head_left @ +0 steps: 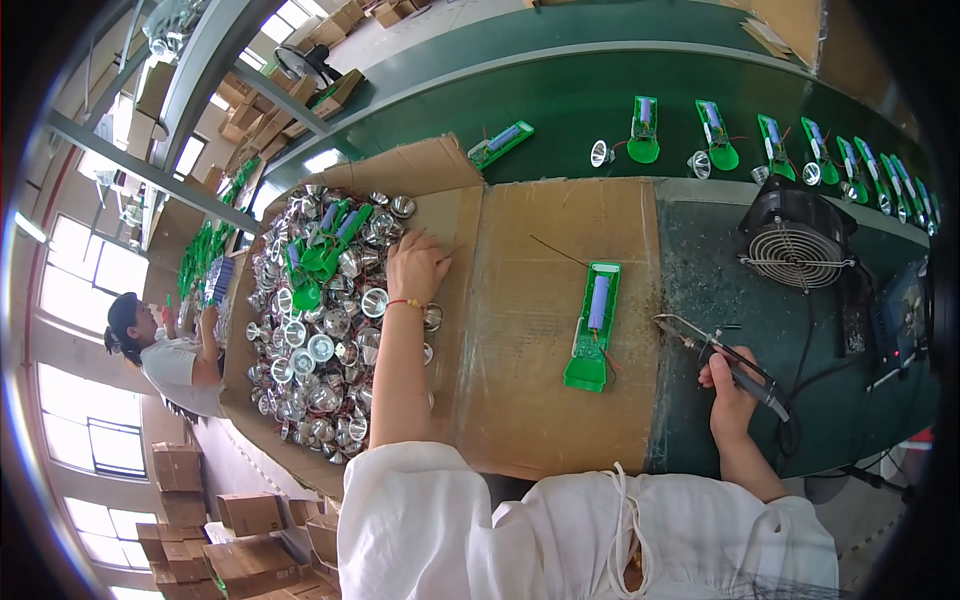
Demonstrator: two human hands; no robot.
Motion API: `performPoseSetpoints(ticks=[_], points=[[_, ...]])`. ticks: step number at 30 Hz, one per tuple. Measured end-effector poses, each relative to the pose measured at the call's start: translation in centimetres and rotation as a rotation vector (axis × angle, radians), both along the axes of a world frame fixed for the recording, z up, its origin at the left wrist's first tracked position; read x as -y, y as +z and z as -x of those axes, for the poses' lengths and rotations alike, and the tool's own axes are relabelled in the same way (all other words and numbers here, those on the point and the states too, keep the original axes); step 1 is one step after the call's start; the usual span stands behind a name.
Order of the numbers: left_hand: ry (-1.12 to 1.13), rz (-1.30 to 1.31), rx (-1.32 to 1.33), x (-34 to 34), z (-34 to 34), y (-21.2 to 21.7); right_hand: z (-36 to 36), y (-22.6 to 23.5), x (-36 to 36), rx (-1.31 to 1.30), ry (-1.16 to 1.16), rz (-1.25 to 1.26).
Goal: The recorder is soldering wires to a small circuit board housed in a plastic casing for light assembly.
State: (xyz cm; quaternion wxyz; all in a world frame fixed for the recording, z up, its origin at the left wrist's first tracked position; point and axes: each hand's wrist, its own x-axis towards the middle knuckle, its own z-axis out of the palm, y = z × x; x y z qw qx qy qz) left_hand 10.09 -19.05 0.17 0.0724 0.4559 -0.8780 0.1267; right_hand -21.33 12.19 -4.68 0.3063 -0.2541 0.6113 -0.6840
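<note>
My left hand is at the right side of a cardboard box of silver reflector cups. Its fingers are spread over the cups nearest the box wall, thumb apart, and no object shows in them. My right hand grips a soldering iron by its dark handle, with the metal tip pointing left. On the cardboard sheet between my hands lies a green plastic housing with a purple battery cell inside. Thin red and dark wires come off it, and a dark wire stretches from its top end.
Several green housings with reflectors line the far green bench. Other green housings rest on top of the cups. A black fan and a box-shaped device with a red light stand at right. Another person works at left.
</note>
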Motion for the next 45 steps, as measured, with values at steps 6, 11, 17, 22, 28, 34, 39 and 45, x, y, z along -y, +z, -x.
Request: performPoseSetpoints(ticks=[6,11,17,22,28,34,39,45], points=[[0.126,-0.575,-1.128,-7.1,5.8,0.4,0.0,0.5,-0.3,0.013,-0.036,0.030],[0.206,-0.904,-1.148,-16.0,8.2,1.2,-0.4,1.9,-0.5,-0.006,0.028,0.085],[0.234,-0.907,-1.087,-18.9,8.8,-1.4,-2.6,3.3,0.9,-0.383,0.202,0.170],[0.098,-0.819,-1.008,-19.7,9.6,-1.9,-3.7,2.5,1.0,-0.373,0.239,0.142],[0.074,-0.717,-0.961,-19.7,9.6,-2.7,-4.2,2.3,1.0,-0.269,0.281,0.041],[0.085,-0.717,-0.916,-19.6,9.9,-2.2,-4.3,2.0,1.3,-0.244,0.310,0.023],[0.111,-0.779,-0.962,-19.4,10.0,-1.9,-4.6,1.7,1.5,-0.192,0.311,0.011],[0.109,-0.795,-0.961,-19.3,9.9,-2.0,-4.4,1.7,0.9,-0.078,0.255,0.034]])
